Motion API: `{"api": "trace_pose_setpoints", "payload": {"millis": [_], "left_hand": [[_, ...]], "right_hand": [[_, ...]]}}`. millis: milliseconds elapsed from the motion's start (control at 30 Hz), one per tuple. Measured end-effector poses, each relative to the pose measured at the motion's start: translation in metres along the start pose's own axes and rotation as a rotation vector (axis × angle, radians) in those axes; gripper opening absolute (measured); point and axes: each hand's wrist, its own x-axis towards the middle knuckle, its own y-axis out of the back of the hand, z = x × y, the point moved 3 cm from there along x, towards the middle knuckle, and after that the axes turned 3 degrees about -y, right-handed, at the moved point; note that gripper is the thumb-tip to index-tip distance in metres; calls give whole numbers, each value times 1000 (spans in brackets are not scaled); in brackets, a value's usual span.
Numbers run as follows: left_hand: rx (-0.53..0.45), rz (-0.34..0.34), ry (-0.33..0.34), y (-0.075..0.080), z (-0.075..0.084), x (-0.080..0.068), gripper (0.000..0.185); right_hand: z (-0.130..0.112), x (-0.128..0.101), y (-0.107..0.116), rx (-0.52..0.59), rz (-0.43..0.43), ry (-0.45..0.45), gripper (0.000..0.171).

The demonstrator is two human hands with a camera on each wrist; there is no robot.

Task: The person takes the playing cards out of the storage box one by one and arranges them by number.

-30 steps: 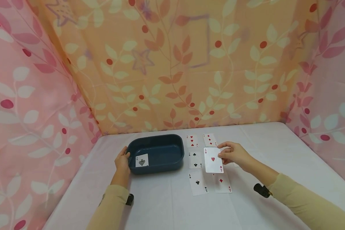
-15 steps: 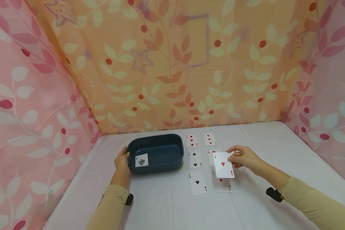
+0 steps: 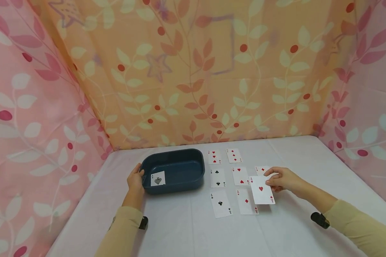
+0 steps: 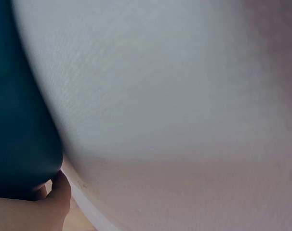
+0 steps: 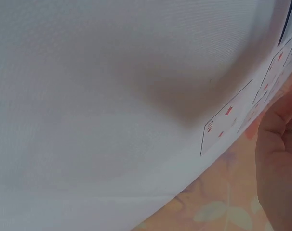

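My left hand (image 3: 135,179) grips the left end of a dark blue plastic basin (image 3: 197,182), thumb at its rim. Inside that basin, at the near left, lies an ace of spades (image 3: 157,179). An ace of hearts (image 3: 261,195) is pinched at its upper right corner by my right hand (image 3: 287,182), held above the tabletop. It overlaps the ace of diamonds (image 3: 245,201) and partly hides a two of diamonds (image 3: 260,170) in the head view. To the left lie an ace of clubs (image 3: 221,203), a two of clubs (image 3: 217,178) and a two of hearts (image 3: 239,176).
A three of hearts (image 3: 214,157) and a three of diamonds (image 3: 233,156) lie in the farthest row. White cloth (image 3: 193,225) covers the table. Floral curtains (image 3: 193,71) stand behind it and on both sides.
The ace of hearts has moved right and nearer in my right hand, uncovering the two of hearts and much of the ace of diamonds. My left hand stays on the basin.
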Motion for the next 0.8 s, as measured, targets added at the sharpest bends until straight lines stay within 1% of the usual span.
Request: {"api": "trace_pose_setpoints", "payload": {"millis": [167,333,567,667,800], "left_hand": [[-4,-12,2,0,1,0,50],[3,-26,2,0,0,0,50],[-11,-23,-11,-1,0,-1,50],[-13,-21,-5,-1,0,-1,50],[-27,-20,-12,-1,1,-2,50]], "right_hand": [[5,0,5,8,-6,-8,39],[11,-1,9,-10,-18,-19,37],[21,-3,18,-39,-8,-59,34],[23,-4,20,-48,-5,-70,33],[24,-6,21,-65,-4,-84,32]]}}
